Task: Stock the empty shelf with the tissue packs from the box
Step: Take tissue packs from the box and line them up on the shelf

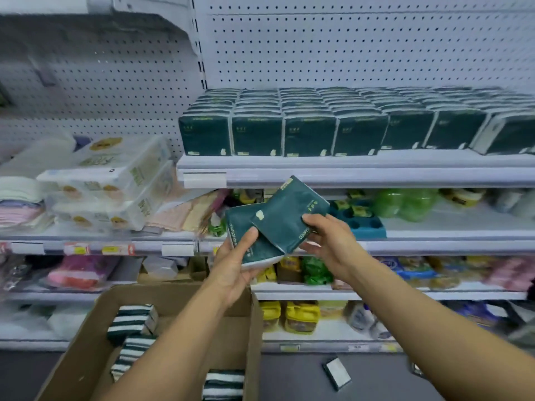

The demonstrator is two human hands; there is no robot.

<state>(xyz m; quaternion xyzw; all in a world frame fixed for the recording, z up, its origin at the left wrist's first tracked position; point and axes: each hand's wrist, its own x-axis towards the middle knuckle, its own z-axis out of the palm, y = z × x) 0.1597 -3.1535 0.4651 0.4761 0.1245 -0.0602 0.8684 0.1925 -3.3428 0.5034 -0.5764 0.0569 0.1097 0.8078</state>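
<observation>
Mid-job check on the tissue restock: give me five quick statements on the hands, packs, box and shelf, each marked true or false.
1. Each hand holds a dark green tissue pack. True: the left hand grips the lower pack, the right hand the upper pack.
2. The cardboard box is empty. False: striped stacks of packs still lie inside.
3. The upper shelf already carries rows of green packs. True.
4. The two held packs are well apart. False: they overlap, the upper one lying across the lower.
5. Nothing lies on the floor. False: one loose pack lies right of the box.
</observation>
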